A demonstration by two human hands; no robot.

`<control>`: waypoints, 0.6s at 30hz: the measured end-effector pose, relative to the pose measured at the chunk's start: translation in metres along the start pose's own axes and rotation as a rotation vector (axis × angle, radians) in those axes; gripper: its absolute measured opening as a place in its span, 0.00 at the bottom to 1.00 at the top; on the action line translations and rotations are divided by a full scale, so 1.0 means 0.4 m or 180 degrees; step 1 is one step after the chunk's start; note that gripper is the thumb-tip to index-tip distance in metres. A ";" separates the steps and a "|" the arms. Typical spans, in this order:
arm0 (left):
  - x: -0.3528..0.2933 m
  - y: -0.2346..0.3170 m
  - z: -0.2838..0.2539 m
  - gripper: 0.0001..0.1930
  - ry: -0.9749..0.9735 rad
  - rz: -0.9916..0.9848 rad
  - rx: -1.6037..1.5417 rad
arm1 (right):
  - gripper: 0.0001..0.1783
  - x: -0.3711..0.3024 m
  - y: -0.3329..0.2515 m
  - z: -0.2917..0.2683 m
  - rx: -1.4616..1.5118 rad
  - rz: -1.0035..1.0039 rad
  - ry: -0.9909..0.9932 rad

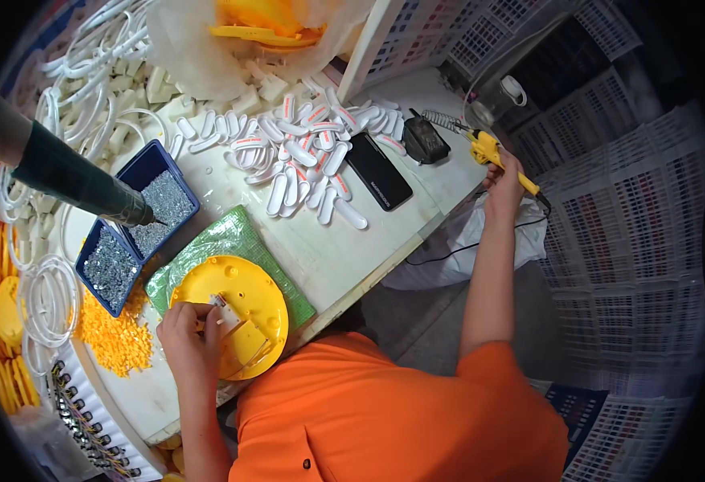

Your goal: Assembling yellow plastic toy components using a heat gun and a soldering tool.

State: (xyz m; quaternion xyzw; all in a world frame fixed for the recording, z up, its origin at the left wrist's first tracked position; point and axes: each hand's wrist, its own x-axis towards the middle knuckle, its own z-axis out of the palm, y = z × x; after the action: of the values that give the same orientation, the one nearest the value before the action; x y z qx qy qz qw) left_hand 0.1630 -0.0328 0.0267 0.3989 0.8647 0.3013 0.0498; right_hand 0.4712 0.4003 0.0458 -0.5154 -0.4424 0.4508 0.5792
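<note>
My left hand (190, 337) is closed, thumb and fingers pinching at a small white part (226, 320) inside a round yellow plastic shell (268, 297). Thin wires show near that part. Under the shell lies a green plastic-wrapped pad (236, 229). Out to the right, my right hand (504, 186) is wrapped round a yellow soldering iron (487, 150), whose cord hangs below. The iron's front end points at the coiled holder (442, 120) of a small black stand (426, 143) on the table's right end.
Beside the stand lies a black phone (378, 172), next to a pile of white oval pieces (296, 153). Blue bins (81, 277) hold metal screws. A dark power screwdriver (79, 181) hangs over them. Small yellow pieces (115, 329) lie at left. Stacked crates (610, 217) stand right.
</note>
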 end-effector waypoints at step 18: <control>-0.002 -0.033 -0.050 0.05 -0.0034 0.0032 0.0013 | 0.10 -0.477 0.084 0.191 -0.0397 0.0275 -0.2178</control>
State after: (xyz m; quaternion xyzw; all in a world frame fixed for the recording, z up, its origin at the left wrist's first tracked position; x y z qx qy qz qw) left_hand 0.1484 -0.0498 0.0353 0.4049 0.8630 0.2976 0.0520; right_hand 0.3557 0.2309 0.0090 -0.3871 -0.6154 0.5935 0.3452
